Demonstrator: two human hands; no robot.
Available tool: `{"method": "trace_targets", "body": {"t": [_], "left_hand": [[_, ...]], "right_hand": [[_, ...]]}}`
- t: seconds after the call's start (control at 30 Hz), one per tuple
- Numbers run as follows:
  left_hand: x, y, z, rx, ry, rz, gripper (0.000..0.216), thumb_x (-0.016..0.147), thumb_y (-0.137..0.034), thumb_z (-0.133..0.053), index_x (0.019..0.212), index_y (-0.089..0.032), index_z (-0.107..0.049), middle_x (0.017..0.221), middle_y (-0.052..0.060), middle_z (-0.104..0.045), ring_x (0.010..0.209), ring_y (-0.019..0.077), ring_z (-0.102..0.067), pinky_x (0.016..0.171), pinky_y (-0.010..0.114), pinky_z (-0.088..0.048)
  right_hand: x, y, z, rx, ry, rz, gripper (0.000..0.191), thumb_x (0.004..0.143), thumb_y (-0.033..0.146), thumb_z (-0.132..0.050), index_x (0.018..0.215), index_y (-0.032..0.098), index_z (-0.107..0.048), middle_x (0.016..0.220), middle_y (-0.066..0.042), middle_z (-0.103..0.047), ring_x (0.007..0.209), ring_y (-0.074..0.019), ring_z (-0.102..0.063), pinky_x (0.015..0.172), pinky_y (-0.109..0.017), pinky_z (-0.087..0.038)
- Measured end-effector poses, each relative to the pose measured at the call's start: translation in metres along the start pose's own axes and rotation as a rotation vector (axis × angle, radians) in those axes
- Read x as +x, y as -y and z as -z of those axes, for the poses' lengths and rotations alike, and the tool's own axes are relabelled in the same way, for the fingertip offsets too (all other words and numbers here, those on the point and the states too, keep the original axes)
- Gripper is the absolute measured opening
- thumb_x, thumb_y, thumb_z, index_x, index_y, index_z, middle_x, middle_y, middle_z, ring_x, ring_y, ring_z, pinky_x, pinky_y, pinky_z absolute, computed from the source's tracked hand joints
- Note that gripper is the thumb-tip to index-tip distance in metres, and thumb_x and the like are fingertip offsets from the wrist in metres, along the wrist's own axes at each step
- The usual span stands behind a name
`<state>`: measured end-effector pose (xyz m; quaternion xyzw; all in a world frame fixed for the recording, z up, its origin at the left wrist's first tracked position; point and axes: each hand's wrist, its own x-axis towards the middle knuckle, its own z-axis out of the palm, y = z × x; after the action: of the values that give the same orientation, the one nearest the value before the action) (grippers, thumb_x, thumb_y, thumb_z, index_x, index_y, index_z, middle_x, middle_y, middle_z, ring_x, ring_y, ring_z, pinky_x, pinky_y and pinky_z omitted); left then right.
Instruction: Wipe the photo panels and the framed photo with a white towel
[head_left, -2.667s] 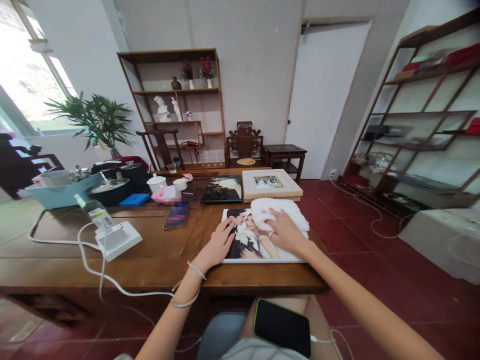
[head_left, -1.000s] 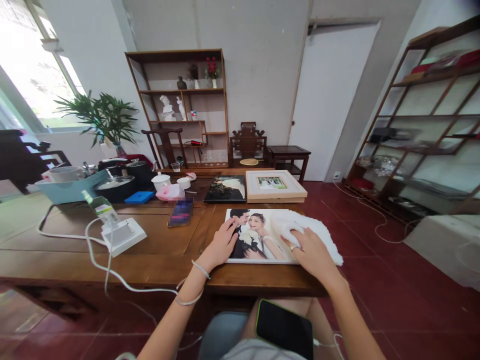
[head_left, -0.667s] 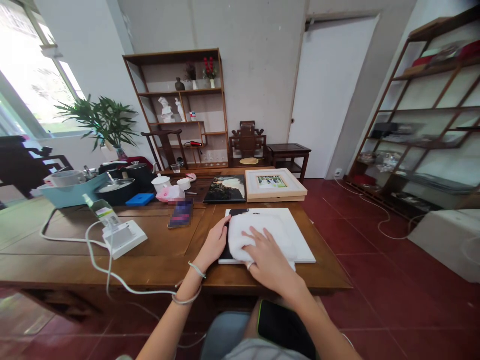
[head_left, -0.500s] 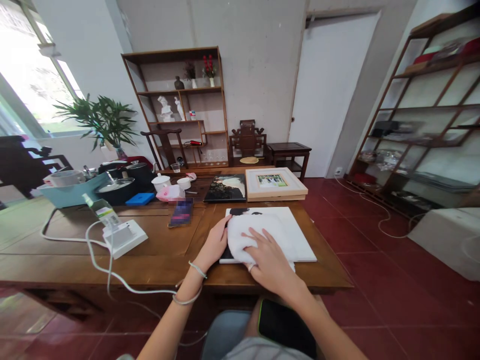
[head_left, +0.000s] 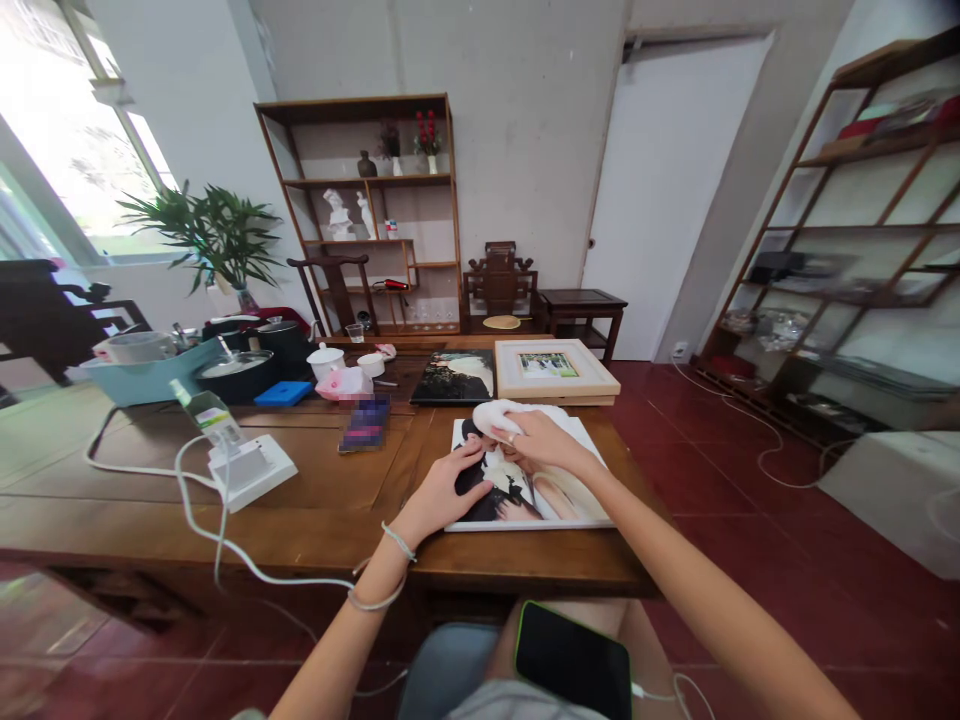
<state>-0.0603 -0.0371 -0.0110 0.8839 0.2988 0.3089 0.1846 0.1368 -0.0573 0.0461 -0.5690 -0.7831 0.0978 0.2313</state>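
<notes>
A photo panel (head_left: 517, 490) printed with two people in black and white clothes lies flat near the table's front edge. My left hand (head_left: 448, 487) rests on its left side, fingers spread and flat on the print. Bunched under my right hand (head_left: 546, 442) is a white cloth (head_left: 501, 413), pressed on the panel's far edge. The cloth and my right arm cover the upper and right parts of the picture.
Behind the panel lie a dark photo panel (head_left: 453, 377) and a light-framed picture (head_left: 556, 372). To the left are a phone (head_left: 364, 424), a white power strip (head_left: 255, 472) with cables, a blue bin (head_left: 142, 380) and pots. Another phone (head_left: 574, 658) lies on my lap.
My right hand has slid the cloth from the panel's middle to its far edge, uncovering the picture. My left hand has shifted from the panel's edge to lie on the print.
</notes>
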Motion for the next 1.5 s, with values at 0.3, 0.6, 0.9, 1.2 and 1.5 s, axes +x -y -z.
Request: {"method": "trace_targets", "body": {"t": [0.3, 0.6, 0.9, 1.2, 1.5], "left_hand": [[-0.002, 0.003, -0.001, 0.037, 0.013, 0.006, 0.04, 0.08, -0.034, -0.06, 0.116, -0.017, -0.06, 0.128, 0.012, -0.057, 0.118, 0.0249, -0.053, 0.102, 0.042, -0.04], [0.0, -0.001, 0.002, -0.003, 0.033, 0.034, 0.044, 0.081, -0.033, -0.058, 0.121, -0.015, -0.057, 0.135, 0.013, -0.05, 0.126, 0.0239, -0.045, 0.108, 0.041, -0.033], [-0.001, 0.001, 0.0, -0.029, 0.044, -0.013, 0.04, 0.084, -0.03, -0.054, 0.122, -0.017, -0.052, 0.137, 0.012, -0.048, 0.13, 0.0229, -0.04, 0.109, 0.043, -0.031], [0.0, 0.004, -0.003, -0.029, 0.096, 0.083, 0.038, 0.092, -0.031, -0.04, 0.128, -0.021, -0.046, 0.146, 0.007, -0.035, 0.137, 0.0194, -0.028, 0.112, 0.038, -0.023], [0.0, 0.001, -0.001, 0.005, 0.142, 0.117, 0.043, 0.09, -0.03, -0.043, 0.132, -0.021, -0.042, 0.147, 0.009, -0.032, 0.137, 0.0211, -0.026, 0.112, 0.042, -0.024]], "right_hand": [[0.021, 0.009, -0.019, 0.09, 0.027, 0.065, 0.034, 0.088, 0.045, -0.042, 0.093, 0.02, -0.065, 0.094, -0.005, -0.069, 0.088, -0.0227, -0.061, 0.077, -0.031, -0.044], [-0.041, -0.054, 0.015, 0.076, -0.103, -0.098, 0.036, 0.09, 0.045, -0.037, 0.096, 0.018, -0.061, 0.105, -0.009, -0.066, 0.099, -0.0273, -0.059, 0.087, -0.037, -0.041], [-0.126, -0.042, 0.002, -0.156, -0.141, -0.094, 0.025, 0.073, 0.014, -0.045, 0.09, 0.015, -0.064, 0.133, -0.016, -0.05, 0.127, -0.0284, -0.039, 0.107, -0.048, -0.023], [-0.132, 0.014, -0.008, -0.191, -0.004, 0.104, 0.028, 0.074, 0.01, -0.047, 0.093, 0.018, -0.065, 0.133, -0.011, -0.051, 0.131, -0.0252, -0.034, 0.109, -0.05, -0.024], [-0.048, -0.049, 0.002, -0.25, -0.085, -0.014, 0.036, 0.076, 0.008, -0.041, 0.103, 0.016, -0.063, 0.117, -0.01, -0.062, 0.109, -0.0263, -0.053, 0.097, -0.043, -0.036]]}}
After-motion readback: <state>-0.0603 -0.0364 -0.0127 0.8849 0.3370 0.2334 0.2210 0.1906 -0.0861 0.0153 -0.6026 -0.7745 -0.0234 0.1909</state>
